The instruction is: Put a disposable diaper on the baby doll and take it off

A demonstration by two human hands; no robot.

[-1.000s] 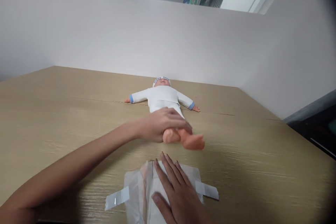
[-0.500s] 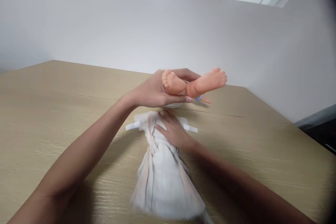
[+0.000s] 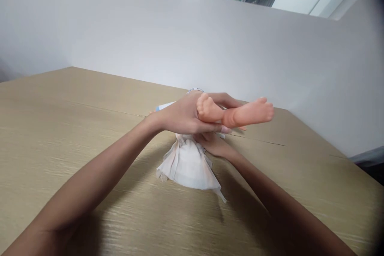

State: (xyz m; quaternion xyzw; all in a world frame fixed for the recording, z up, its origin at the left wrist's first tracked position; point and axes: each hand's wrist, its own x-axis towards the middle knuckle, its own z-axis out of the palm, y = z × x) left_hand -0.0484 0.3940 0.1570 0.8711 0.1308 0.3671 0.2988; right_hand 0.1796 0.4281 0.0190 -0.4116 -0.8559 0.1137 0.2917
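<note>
The left hand (image 3: pixel 186 115) is closed round both ankles of the doll (image 3: pixel 237 117), thumb on the near side and fingers over the far side, so that the bare feet (image 3: pixel 259 111) jut out past the grip; one hold on both ankles seems chosen to carry the legs together, clear of the table (image 3: pixel 75 148), and to leave room beneath them; the right hand (image 3: pixel 213 144) reaches into that room from the other side, at the gathered middle of the white diaper (image 3: pixel 190 166); its fingertips are hidden under the left hand, so I cannot tell whether they pinch the diaper, press it down or lie spread on it; the diaper is on the near side of the doll, narrow under the hands and fanned out towards the camera, its far end mostly out of sight; the doll lies with its head end towards the wall (image 3: pixel 150 40), only the patterned headband (image 3: pixel 195 90) and a white sleeve (image 3: pixel 166 105) showing past the left hand; that hand and the raised legs are the chief obstruction, hiding the torso; the wall closes off the far side of the table, a dark object (image 3: pixel 372 164) stands at the right edge of view, too cut off to name, and nothing else visible crowds either forearm.
</note>
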